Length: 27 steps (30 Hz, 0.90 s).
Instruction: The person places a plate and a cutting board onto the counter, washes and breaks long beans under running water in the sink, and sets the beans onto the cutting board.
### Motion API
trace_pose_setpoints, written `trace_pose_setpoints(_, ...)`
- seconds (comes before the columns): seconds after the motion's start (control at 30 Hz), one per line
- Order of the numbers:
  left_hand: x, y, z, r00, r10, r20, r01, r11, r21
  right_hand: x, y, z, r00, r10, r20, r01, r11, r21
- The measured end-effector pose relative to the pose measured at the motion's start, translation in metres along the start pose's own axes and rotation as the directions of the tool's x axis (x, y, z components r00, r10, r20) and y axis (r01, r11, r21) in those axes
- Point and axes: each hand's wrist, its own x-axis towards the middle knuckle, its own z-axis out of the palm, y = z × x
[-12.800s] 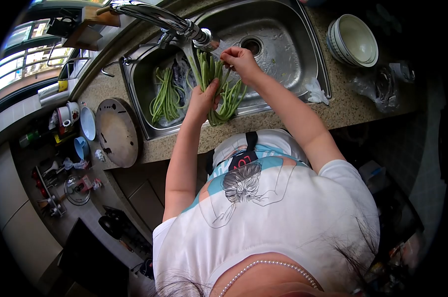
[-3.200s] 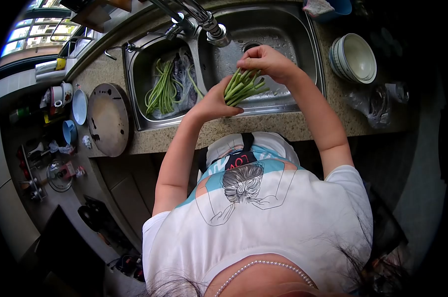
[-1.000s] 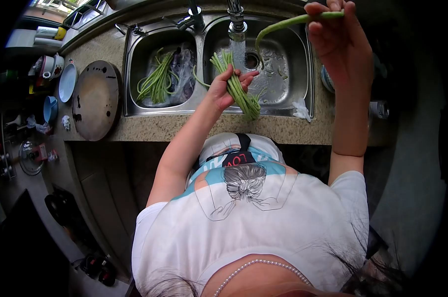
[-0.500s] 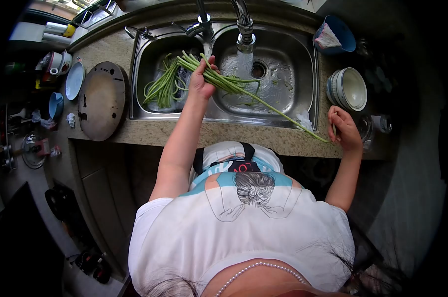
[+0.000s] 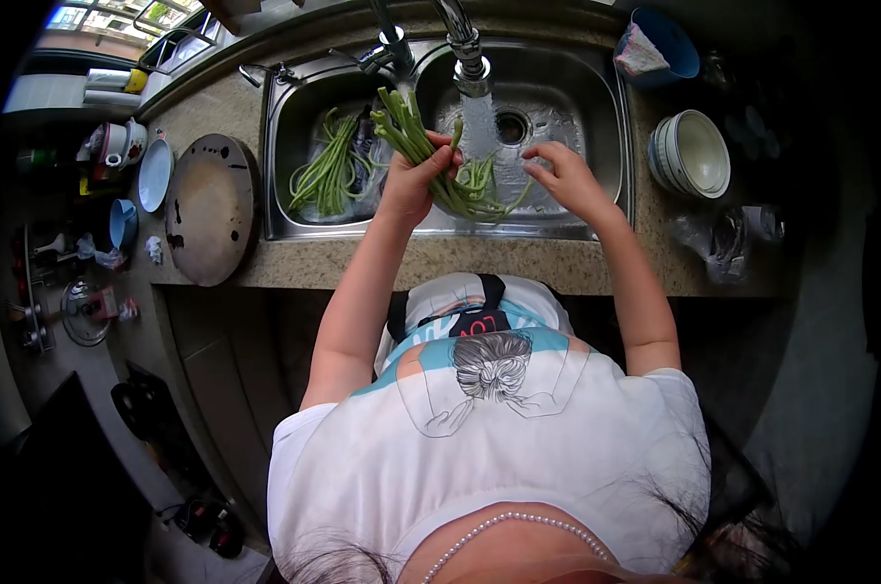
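My left hand [image 5: 421, 183] is closed around a bunch of green long beans [image 5: 406, 131] above the divider of the double sink. Their cut ends point up and away, and the rest droops over the right basin. My right hand [image 5: 569, 183] is over the right basin, thumb and fingers drawn together near the tip of one bean. What lies between those fingers is too small to make out. A second pile of long beans [image 5: 329, 175] lies in the left basin. Water runs from the faucet [image 5: 472, 70] into the right basin [image 5: 567, 127].
Stacked bowls [image 5: 698, 156] and a blue container [image 5: 669, 49] with a cloth stand right of the sink, near a clear plastic bag [image 5: 728, 243]. At left are a round board [image 5: 210, 209], a light-blue plate [image 5: 155, 175] and a blue cup [image 5: 122, 224].
My right hand has moved from the counter's right edge back over the right basin. The beans in my left hand, stretched out to the right before, now hang bunched and curled below it.
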Motion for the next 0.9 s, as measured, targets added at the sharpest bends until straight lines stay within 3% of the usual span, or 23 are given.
trace_pose_setpoints(0.07, -0.001, -0.005, 0.003, 0.999, -0.031, -0.031, 0.033, 0.998, 0.047, 0.010, -0.049, -0.005, 0.996, -0.014, -0.093, 0.039, 0.961, 0.274)
trace_pose_setpoints(0.1, -0.002, -0.006, 0.003, 0.999, -0.052, -0.011, 0.053, 0.994, 0.098, 0.014, -0.062, -0.006, 0.996, -0.008, -0.093, 0.034, 0.961, 0.275)
trace_pose_setpoints(0.17, -0.005, -0.005, 0.008, 0.994, -0.105, -0.012, 0.105, 0.971, 0.213, 0.021, -0.074, -0.007, 0.931, -0.293, -0.218, 0.345, 0.901, 0.263)
trace_pose_setpoints(0.2, -0.005, -0.005, 0.009, 0.994, -0.108, -0.011, 0.108, 0.971, 0.213, 0.024, -0.071, -0.009, 0.932, -0.290, -0.219, 0.342, 0.902, 0.263)
trace_pose_setpoints(0.27, -0.005, -0.005, 0.010, 0.989, -0.148, 0.026, 0.133, 0.944, 0.303, 0.031, -0.062, -0.012, 0.886, -0.458, 0.078, 0.464, 0.878, -0.118)
trace_pose_setpoints(0.33, -0.007, 0.001, 0.020, 0.988, -0.153, 0.002, 0.144, 0.937, 0.319, 0.032, -0.061, -0.014, 0.884, -0.462, 0.071, 0.468, 0.875, -0.123)
trace_pose_setpoints(0.43, -0.007, -0.004, 0.014, 0.987, -0.161, 0.005, 0.147, 0.911, 0.386, 0.032, -0.059, -0.017, 0.881, -0.468, -0.071, 0.450, 0.875, -0.181)
trace_pose_setpoints(0.5, -0.006, -0.008, 0.010, 0.985, -0.171, 0.034, 0.139, 0.887, 0.441, 0.032, -0.059, -0.019, 0.867, -0.437, -0.239, 0.421, 0.900, -0.114)
trace_pose_setpoints(0.53, -0.005, -0.010, 0.012, 0.987, -0.154, 0.036, 0.125, 0.898, 0.422, 0.031, -0.060, -0.016, 0.868, -0.434, -0.243, 0.419, 0.901, -0.114)
trace_pose_setpoints(0.6, -0.006, -0.015, 0.017, 0.990, -0.139, 0.038, 0.112, 0.908, 0.403, 0.028, -0.063, -0.002, 0.882, -0.209, -0.422, 0.302, 0.938, 0.168)
trace_pose_setpoints(0.63, -0.006, -0.018, 0.019, 0.993, -0.119, 0.013, 0.107, 0.929, 0.354, 0.029, -0.062, 0.005, 0.881, -0.207, -0.424, 0.302, 0.938, 0.169)
trace_pose_setpoints(0.7, -0.005, -0.020, 0.025, 0.995, -0.104, -0.009, 0.101, 0.946, 0.309, 0.033, -0.057, 0.019, 0.901, 0.148, -0.409, 0.097, 0.849, 0.520)
trace_pose_setpoints(0.73, -0.005, -0.021, 0.028, 0.996, -0.088, -0.023, 0.091, 0.948, 0.305, 0.036, -0.054, 0.028, 0.898, 0.153, -0.413, 0.096, 0.847, 0.523)
trace_pose_setpoints(0.8, -0.009, -0.024, 0.031, 0.996, -0.074, -0.041, 0.083, 0.949, 0.303, 0.044, -0.049, 0.039, 0.844, 0.338, -0.417, 0.189, 0.540, 0.820)
trace_pose_setpoints(0.83, -0.013, -0.029, 0.029, 0.992, -0.110, -0.060, 0.123, 0.949, 0.291, 0.049, -0.044, 0.036, 0.842, 0.342, -0.417, 0.190, 0.536, 0.823)
trace_pose_setpoints(0.9, -0.018, -0.035, 0.029, 0.986, -0.109, -0.123, 0.136, 0.962, 0.235, 0.057, -0.033, 0.021, 0.863, 0.341, -0.373, 0.340, 0.153, 0.928)
